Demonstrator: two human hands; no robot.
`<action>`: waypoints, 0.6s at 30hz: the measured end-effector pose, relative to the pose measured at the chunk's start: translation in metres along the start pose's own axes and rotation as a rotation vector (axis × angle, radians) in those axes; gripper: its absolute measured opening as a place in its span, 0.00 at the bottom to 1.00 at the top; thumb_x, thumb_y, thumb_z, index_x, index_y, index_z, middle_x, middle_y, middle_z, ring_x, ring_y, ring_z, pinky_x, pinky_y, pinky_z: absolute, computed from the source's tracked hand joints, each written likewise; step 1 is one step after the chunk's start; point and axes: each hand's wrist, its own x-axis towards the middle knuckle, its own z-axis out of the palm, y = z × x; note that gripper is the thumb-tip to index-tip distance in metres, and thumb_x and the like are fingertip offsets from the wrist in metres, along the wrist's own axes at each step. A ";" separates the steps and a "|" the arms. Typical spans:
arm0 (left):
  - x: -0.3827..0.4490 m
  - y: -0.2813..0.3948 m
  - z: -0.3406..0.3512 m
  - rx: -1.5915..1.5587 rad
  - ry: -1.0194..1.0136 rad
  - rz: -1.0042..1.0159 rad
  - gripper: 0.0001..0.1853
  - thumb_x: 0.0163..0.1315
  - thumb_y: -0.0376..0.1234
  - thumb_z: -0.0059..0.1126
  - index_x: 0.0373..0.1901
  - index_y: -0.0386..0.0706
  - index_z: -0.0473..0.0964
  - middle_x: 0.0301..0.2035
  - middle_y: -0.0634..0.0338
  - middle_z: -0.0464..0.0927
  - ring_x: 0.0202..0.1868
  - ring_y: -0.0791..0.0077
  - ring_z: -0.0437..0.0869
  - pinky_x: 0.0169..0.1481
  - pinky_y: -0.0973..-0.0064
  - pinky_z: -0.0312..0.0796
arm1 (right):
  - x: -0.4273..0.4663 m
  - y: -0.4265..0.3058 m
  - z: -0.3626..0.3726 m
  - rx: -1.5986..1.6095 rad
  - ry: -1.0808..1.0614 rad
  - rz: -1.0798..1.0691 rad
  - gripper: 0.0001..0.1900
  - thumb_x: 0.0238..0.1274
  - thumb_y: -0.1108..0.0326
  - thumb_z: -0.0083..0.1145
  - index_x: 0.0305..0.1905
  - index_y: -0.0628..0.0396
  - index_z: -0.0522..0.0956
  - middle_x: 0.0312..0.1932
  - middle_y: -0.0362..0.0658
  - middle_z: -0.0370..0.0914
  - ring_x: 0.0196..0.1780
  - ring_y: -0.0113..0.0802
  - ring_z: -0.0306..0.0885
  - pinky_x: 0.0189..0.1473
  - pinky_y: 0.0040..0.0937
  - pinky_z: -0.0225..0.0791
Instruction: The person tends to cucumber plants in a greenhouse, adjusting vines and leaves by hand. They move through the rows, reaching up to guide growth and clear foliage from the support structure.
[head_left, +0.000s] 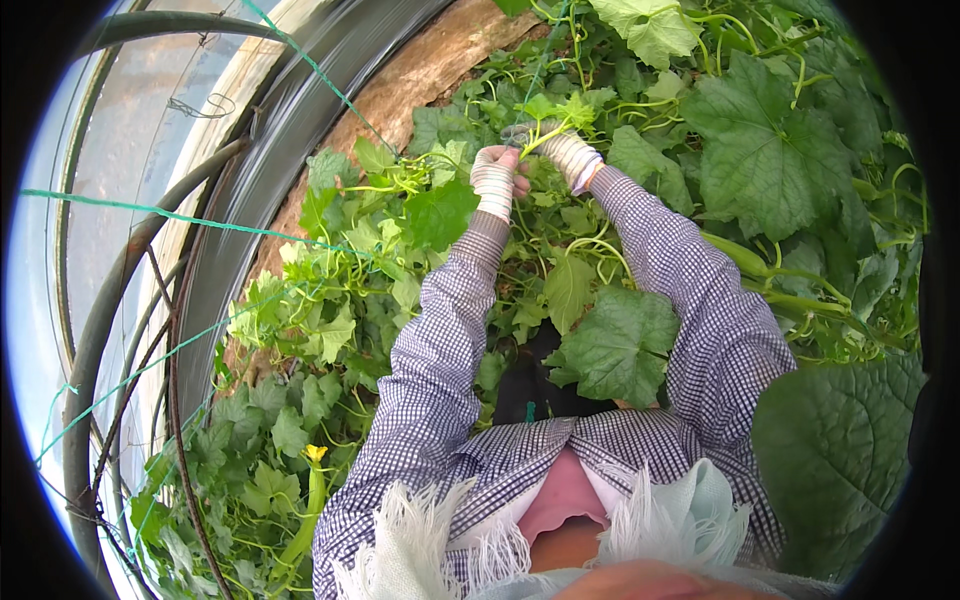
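Note:
Both my hands meet at a young vine stem (545, 140) with a light green leafy tip, among dense leaves. My left hand (498, 176), in a pale striped glove with bare fingertips showing, pinches the lower part of the stem. My right hand (559, 150), in a glove with grey fingers, is just behind the stem and close to the left fingers; its fingertips are partly hidden, so its grip is unclear. A thin green twine (541, 71) runs down from above to the hands.
Green twines (187, 218) stretch from the left into the vines. Curved metal pipes (112, 300) and plastic sheeting (262, 150) stand at left. A long green fruit with a yellow flower (306, 517) hangs lower left. Large leaves (780, 142) crowd the right, one (622, 345) between my arms.

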 end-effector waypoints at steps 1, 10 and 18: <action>0.004 0.000 -0.002 -0.008 0.003 0.002 0.14 0.63 0.32 0.53 0.47 0.36 0.68 0.26 0.53 0.81 0.12 0.75 0.74 0.13 0.78 0.67 | -0.007 -0.018 0.004 -0.089 0.008 0.005 0.14 0.69 0.60 0.50 0.52 0.51 0.80 0.45 0.37 0.82 0.46 0.25 0.75 0.52 0.27 0.67; 0.012 0.013 -0.007 -0.065 -0.129 0.019 0.14 0.60 0.27 0.54 0.47 0.33 0.68 0.30 0.50 0.79 0.13 0.75 0.74 0.14 0.80 0.68 | -0.003 -0.011 -0.001 0.121 -0.136 -0.042 0.17 0.66 0.57 0.54 0.54 0.53 0.77 0.50 0.37 0.79 0.52 0.28 0.74 0.57 0.29 0.66; 0.022 0.019 0.012 -0.084 0.051 0.355 0.11 0.61 0.25 0.54 0.44 0.35 0.67 0.24 0.59 0.76 0.11 0.80 0.66 0.13 0.82 0.59 | 0.017 -0.009 0.004 0.019 0.148 -0.006 0.07 0.70 0.66 0.47 0.46 0.52 0.75 0.41 0.38 0.78 0.42 0.24 0.75 0.43 0.22 0.70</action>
